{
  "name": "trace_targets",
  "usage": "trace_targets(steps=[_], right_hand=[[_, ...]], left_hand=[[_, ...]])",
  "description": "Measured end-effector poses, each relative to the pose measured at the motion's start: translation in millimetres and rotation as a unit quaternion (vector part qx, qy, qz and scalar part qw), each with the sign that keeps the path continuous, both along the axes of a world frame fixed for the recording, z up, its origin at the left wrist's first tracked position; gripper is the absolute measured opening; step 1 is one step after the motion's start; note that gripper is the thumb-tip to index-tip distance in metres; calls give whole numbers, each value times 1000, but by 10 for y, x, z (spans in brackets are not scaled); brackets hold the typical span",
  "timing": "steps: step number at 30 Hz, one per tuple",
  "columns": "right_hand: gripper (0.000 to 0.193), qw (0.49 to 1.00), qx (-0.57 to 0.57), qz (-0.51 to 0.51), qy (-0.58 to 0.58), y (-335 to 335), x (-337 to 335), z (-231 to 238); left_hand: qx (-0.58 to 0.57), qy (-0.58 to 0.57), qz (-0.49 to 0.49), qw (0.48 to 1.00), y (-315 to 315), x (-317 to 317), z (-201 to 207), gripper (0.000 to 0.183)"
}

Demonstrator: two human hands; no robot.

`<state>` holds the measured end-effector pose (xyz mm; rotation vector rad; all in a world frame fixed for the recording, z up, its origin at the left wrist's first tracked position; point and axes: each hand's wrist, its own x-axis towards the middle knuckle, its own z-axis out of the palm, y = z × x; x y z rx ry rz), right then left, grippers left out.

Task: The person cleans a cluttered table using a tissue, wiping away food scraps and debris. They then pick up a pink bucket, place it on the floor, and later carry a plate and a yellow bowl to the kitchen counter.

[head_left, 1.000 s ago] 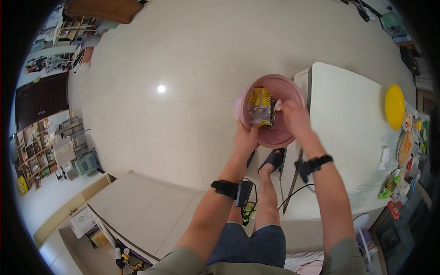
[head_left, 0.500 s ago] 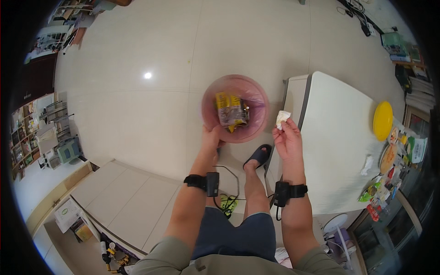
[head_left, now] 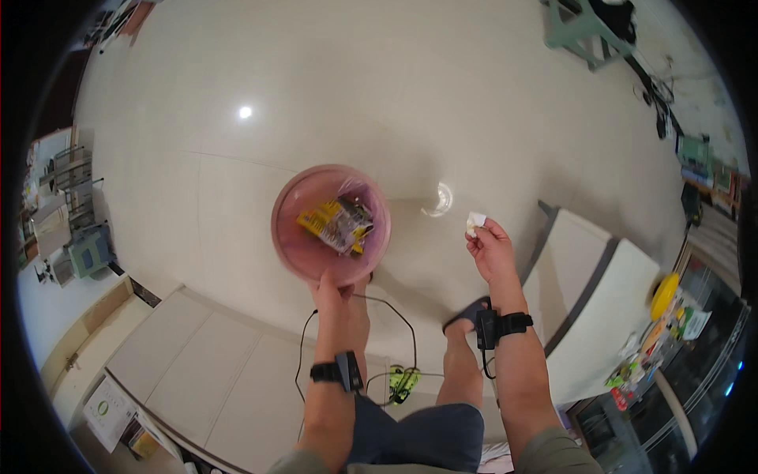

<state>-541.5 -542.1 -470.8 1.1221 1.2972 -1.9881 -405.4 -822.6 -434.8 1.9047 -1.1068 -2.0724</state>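
1. I see the white crumpled scrap [head_left: 474,220] out in the air to the right of the pink bin [head_left: 304,189], well apart from its rim; it looks like tissue, though it is too small to be sure.
2. As far along as I can judge, a yellow-and-clear wrapper [head_left: 335,223] is already inside the bin, with darker bits under it that I can't make out. The scrap is not in there, and small packets [head_left: 632,355] lie loose at the bench's far edge.
3. My right hand [head_left: 491,246] is nearly closed: thumb and fingertips pinch the scrap, the remaining fingers loosely curled.
4. My left hand [head_left: 330,294] grips the bin at its near rim, thumb at the edge, the other fingers partly hidden below. The bin's mouth faces up toward my camera; I can't tell whether its base touches the floor [head_left: 237,47].
5. Further right stands the white bench [head_left: 604,328], with a yellow plate [head_left: 665,295] near those packets.
6. Farthest out, a green stool [head_left: 580,35] stands at the upper right.
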Motion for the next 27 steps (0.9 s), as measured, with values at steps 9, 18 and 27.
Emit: trace_targets(steps=[9, 18, 27], right_hand=[[25, 889, 278, 348, 105, -1381, -1212, -1553], [26, 634, 513, 518, 257, -1966, -1795, -2769], [24, 546, 571, 537, 296, -2276, -1684, -3021]], left_hand=[[-15, -62, 157, 986, -615, 62, -239, 39], [63, -58, 279, 956, -777, -2, -338, 45], [100, -57, 323, 939, -811, -98, -264, 45]])
